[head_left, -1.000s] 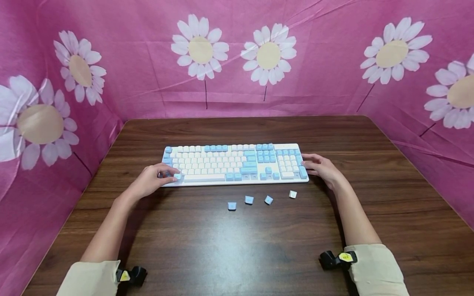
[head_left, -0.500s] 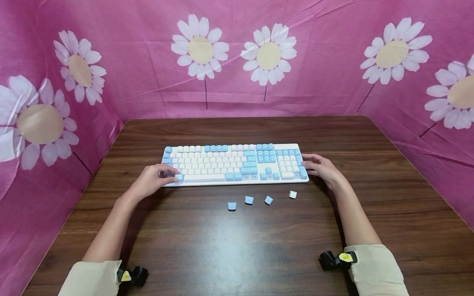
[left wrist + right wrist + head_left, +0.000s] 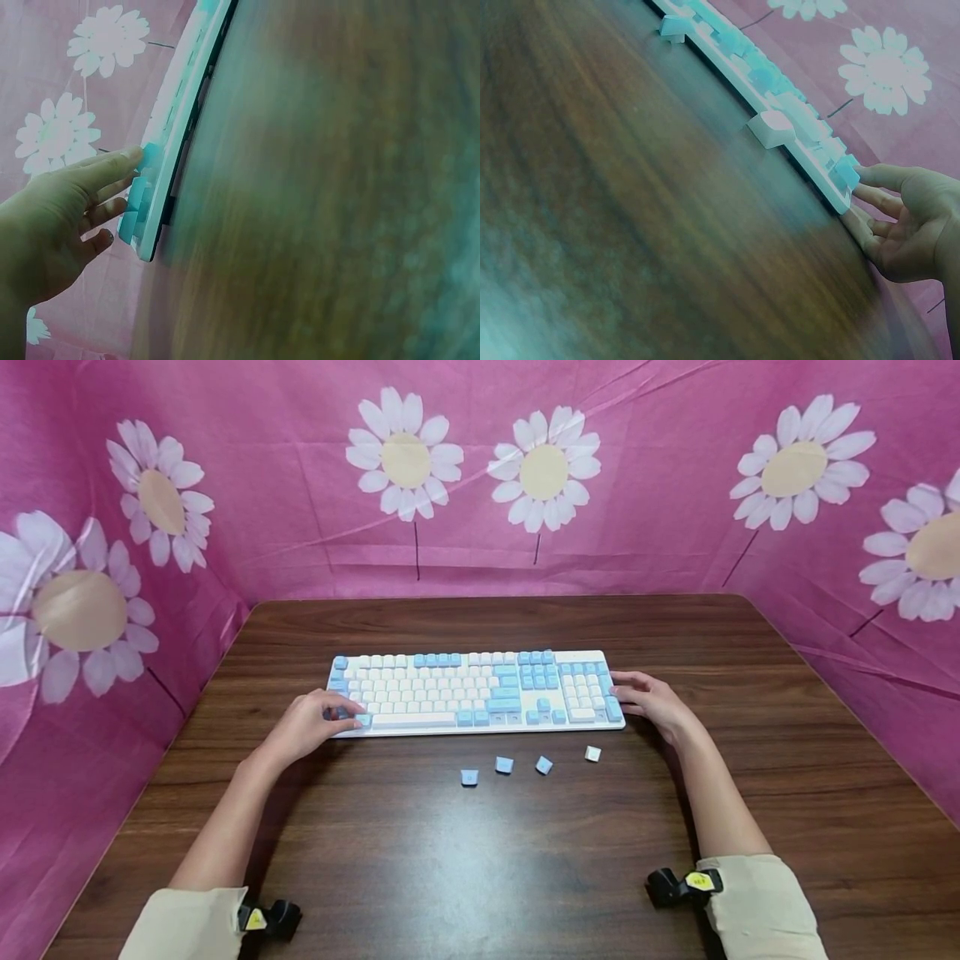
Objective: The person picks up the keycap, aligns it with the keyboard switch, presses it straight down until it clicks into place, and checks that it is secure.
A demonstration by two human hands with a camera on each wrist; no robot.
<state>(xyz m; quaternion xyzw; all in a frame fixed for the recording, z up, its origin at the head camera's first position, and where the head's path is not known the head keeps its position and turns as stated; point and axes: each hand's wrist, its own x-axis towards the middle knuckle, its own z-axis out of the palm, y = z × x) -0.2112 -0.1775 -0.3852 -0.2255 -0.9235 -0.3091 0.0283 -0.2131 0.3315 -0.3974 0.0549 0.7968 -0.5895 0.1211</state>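
A white and light-blue keyboard (image 3: 420,695) lies on the table. At its lower left corner my left hand (image 3: 302,725) has thumb and fingertips around a light-blue keycap (image 3: 364,721), which sits down in its row. In the left wrist view, the thumb of that hand (image 3: 56,217) meets the keycap (image 3: 151,155); the other fingers are apart from it. My right hand (image 3: 654,700) grips the keyboard's right end, thumb by the blue corner keys. The right wrist view has this hand (image 3: 919,221) at the end edge, some fingertips hidden behind it.
In front of the keyboard lie three loose light-blue keycaps, a left one (image 3: 469,777), a middle one (image 3: 504,765) and a right one (image 3: 543,765), plus a white keycap (image 3: 592,754). A pink flowered cloth (image 3: 480,560) hangs behind the wooden table (image 3: 480,627).
The left hand's keycap has shifted slightly right and down, and now sits level with its row. The left hand has moved a little with it. The right hand has stayed put.
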